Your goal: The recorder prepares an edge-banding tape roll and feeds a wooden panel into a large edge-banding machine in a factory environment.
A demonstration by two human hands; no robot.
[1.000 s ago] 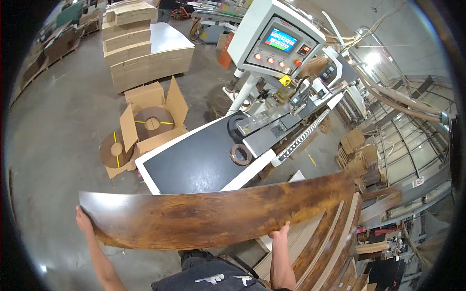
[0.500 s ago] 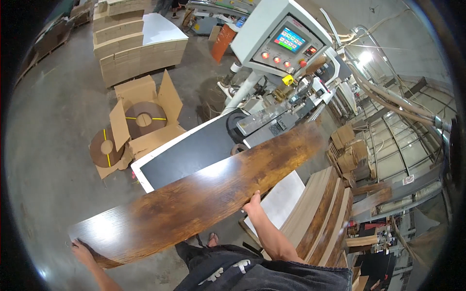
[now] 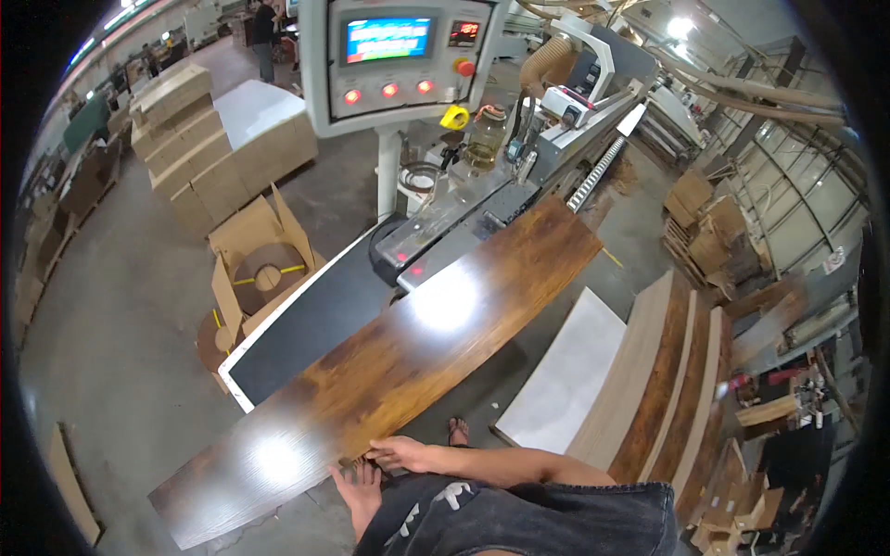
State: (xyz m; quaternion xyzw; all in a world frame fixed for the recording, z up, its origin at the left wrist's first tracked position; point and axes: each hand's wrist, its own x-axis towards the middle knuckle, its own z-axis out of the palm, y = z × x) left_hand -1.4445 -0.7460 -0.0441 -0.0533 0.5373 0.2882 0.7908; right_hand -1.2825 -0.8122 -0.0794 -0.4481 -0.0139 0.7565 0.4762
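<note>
A long wood-grain board (image 3: 371,371) with a glossy dark brown face runs from lower left up to the machine's feed bed (image 3: 501,208). Its middle lies over the corner of a black-topped table (image 3: 315,310), and its lower left end juts out over the floor. Against the board's near long edge rests my left hand (image 3: 359,489), fingers spread. Just to the right, my right hand (image 3: 400,454) touches the same edge with fingers stretched toward the left one. Neither hand is wrapped round the board.
A control panel (image 3: 399,56) on a post rises behind the table. Stacked boards (image 3: 640,371) stand at my right beside a white panel (image 3: 565,371). Left of the table are an open carton (image 3: 246,232) with brown edging rolls and pale stacked panels (image 3: 232,153). Another person (image 3: 263,42) stands far back.
The board has moved onto the machine's side and lies along the feed bed. My left hand has left its far left end and come in beside my right hand. The view has turned.
</note>
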